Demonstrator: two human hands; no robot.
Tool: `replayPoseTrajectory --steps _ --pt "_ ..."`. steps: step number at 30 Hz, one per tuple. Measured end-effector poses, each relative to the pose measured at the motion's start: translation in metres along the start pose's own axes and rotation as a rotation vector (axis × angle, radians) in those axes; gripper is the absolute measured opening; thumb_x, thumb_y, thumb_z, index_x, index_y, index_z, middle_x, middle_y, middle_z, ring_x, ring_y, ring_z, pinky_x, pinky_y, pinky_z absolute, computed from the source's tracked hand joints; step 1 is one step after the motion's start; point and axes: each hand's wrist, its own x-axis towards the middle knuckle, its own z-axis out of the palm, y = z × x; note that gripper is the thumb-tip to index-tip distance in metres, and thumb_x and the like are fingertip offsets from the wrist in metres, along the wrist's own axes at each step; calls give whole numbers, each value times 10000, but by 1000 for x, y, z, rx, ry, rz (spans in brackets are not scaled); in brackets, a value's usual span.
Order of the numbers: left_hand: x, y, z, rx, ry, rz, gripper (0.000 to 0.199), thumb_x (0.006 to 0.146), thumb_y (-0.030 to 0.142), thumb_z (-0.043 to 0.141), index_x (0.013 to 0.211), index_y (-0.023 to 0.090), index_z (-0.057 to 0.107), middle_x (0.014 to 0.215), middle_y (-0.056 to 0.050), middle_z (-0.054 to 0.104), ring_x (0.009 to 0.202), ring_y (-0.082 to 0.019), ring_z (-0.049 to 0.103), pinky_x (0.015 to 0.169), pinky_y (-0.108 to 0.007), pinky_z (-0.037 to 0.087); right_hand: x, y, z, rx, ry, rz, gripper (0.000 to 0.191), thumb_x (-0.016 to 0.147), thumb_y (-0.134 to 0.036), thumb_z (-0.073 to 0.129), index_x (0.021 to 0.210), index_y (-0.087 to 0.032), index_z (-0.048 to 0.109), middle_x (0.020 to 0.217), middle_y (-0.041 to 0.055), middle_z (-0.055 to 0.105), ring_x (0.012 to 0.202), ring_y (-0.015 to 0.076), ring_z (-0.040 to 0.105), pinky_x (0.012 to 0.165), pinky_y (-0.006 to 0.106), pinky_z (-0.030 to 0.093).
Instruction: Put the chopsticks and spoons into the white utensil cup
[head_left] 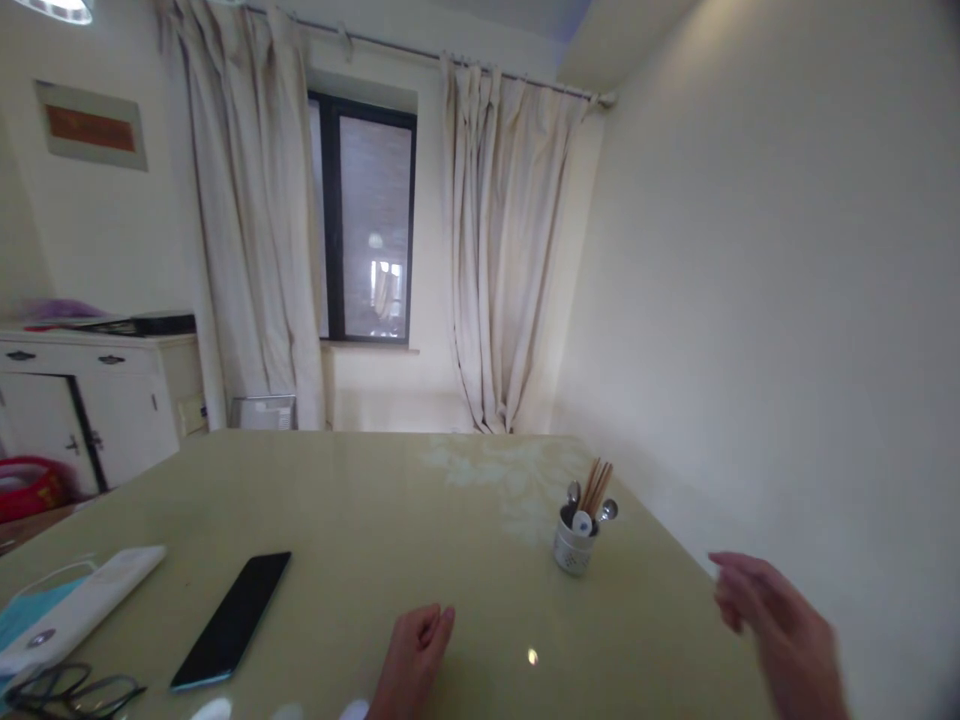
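My left hand (416, 645) rests at the table's near side, curled into a loose fist with the thumb on top. Nothing shows in it. To the right, my right hand (780, 620) is held out by the table's right edge, slightly blurred. Its index finger reaches left while the other fingers bend loosely, and no object is visible in it. Between and beyond both hands stands a small patterned white cup (574, 552), upright. Wooden chopsticks (595, 487), metal spoons (608, 510) and a white spoon (581, 522) poke out of it. Neither hand touches the cup.
A black phone (231, 622) lies left on the glossy table (360, 520). Farther left are a long white object (94, 600), a blue face mask (37, 610) and eyeglasses (71, 692). A wall (787, 300) runs along the right; a white cabinet (127, 390) stands back left.
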Motion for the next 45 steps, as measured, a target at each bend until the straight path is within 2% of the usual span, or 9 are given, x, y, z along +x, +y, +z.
replayPoseTrajectory --steps 2,5,9,15,19,27,32,37,45 --pt "-1 2 -2 2 1 8 834 738 1079 288 565 266 226 574 71 231 573 -131 282 590 -302 216 -11 23 57 34 -124 122 829 665 -788 812 1223 -182 723 983 140 755 903 386 743 734 494 622" --pt "-3 2 -4 11 -3 10 823 764 1062 286 567 266 225 573 72 234 572 -130 282 588 -296 220 -41 57 133 37 -227 257 1140 460 -795 841 1370 -151 603 1228 186 726 1110 421 717 891 521 614" --pt "-5 3 -5 31 -10 1 823 765 1063 272 568 265 223 572 71 233 568 -130 285 586 -295 223 -59 73 175 34 -277 155 994 493 -666 892 1304 -159 621 1245 186 749 1156 408 711 973 496 589" --pt "-7 -1 -3 33 -29 15 804 807 1026 299 573 262 215 568 72 231 561 -129 279 582 -296 233 -62 64 177 3 -328 79 641 602 -632 850 1039 -198 674 946 111 803 881 360 771 786 458 626" --pt "-14 -3 4 29 -3 83 737 887 915 421 582 254 315 562 66 308 560 -139 351 590 -290 278 -103 50 184 123 -577 53 607 660 -526 869 1114 -185 655 983 112 811 882 341 779 811 455 635" --pt "-7 47 -22 -114 418 93 489 1001 711 493 927 244 621 836 -14 647 801 -216 612 763 -323 508 -191 13 179 331 -954 -89 758 735 -364 896 1409 -204 588 1305 153 754 1196 370 720 1048 484 577" --pt "37 84 -39 -138 114 120 521 982 677 549 1186 209 655 1235 -146 758 1120 -287 715 993 -445 541 -200 2 170 378 -1047 -150 681 776 -423 867 1367 -201 612 1255 154 760 1142 368 728 1005 483 591" --pt "75 108 -32 -270 -264 142 558 903 660 697 1228 209 652 1203 -123 795 1130 -290 736 957 -410 583 -199 -3 167 392 -1052 -171 753 727 -379 887 1400 -208 597 1321 162 737 1200 378 702 1044 497 567" --pt "85 125 -36 -244 -385 96 522 881 628 725 1142 176 742 941 -59 797 908 -242 731 840 -357 563 -198 -6 167 443 -1113 -85 732 733 -435 886 1375 -212 615 1300 143 746 1163 356 713 1025 475 569"
